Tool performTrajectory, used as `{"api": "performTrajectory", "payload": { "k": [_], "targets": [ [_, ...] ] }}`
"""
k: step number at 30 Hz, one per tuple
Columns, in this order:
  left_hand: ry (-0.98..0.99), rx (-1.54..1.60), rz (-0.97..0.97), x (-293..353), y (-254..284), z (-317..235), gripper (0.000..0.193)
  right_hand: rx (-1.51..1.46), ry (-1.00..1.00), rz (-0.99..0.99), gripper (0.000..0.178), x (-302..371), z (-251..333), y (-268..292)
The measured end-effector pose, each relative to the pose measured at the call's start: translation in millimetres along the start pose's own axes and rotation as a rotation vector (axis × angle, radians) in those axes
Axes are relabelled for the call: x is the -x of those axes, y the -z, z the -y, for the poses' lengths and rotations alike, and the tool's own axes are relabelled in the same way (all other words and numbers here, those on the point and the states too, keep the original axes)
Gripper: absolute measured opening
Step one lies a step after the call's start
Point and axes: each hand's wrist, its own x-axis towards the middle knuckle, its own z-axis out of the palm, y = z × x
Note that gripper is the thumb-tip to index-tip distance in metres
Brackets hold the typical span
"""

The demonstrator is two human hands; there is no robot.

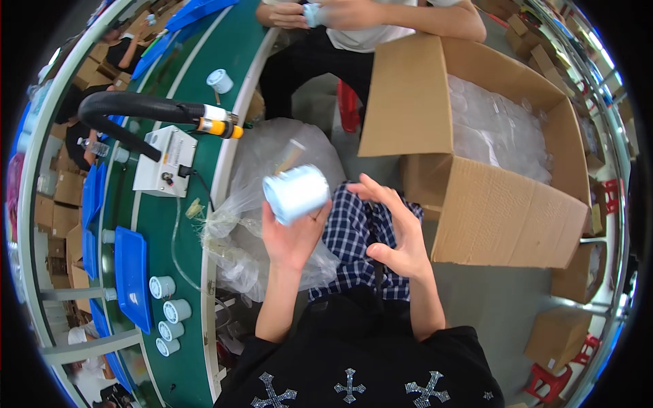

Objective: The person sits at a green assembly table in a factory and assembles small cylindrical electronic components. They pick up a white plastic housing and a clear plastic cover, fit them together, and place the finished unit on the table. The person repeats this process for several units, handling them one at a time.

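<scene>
White plastic cylinder cup sits tilted in the left hand, fingers wrapped round its lower end, held above the lap beside a crinkled clear plastic bag. Right hand hovers open, fingers spread, touching nothing. Big open brown cardboard box stands to the right, clear bagged parts inside. Green conveyor belt carries four more white cups in a line, a fifth farther up. Risk, I'd judge: that one-handed grip is shallow, so the cup could slip to the floor.
</scene>
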Motion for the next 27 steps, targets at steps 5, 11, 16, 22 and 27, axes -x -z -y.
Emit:
{"api": "performTrajectory", "payload": {
  "k": [5, 11, 16, 22, 27],
  "targets": [
    [-0.063, 0.109, 0.026, 3, 14, -29, 0.065, 0.005, -0.169, 0.011, 0.060, 18, -19, 0],
    [-0.178, 0.133, 0.004, 23, 28, -52, 0.068, -0.008, -0.325, 0.023, 0.051, 35, -37, -3],
    [-0.244, 0.156, -0.006, 37, 28, -67, 0.063, -0.060, -0.429, 0.045, 0.047, 51, -46, 0],
    [-0.398, 0.012, -0.026, 56, 24, -95, 0.070, -0.139, -0.519, -0.004, 0.044, 62, -50, -1],
    [-0.533, -0.154, -0.107, 79, 16, -128, 0.073, -0.144, -0.530, 0.001, 0.043, 63, -55, -4]
  ]
}}
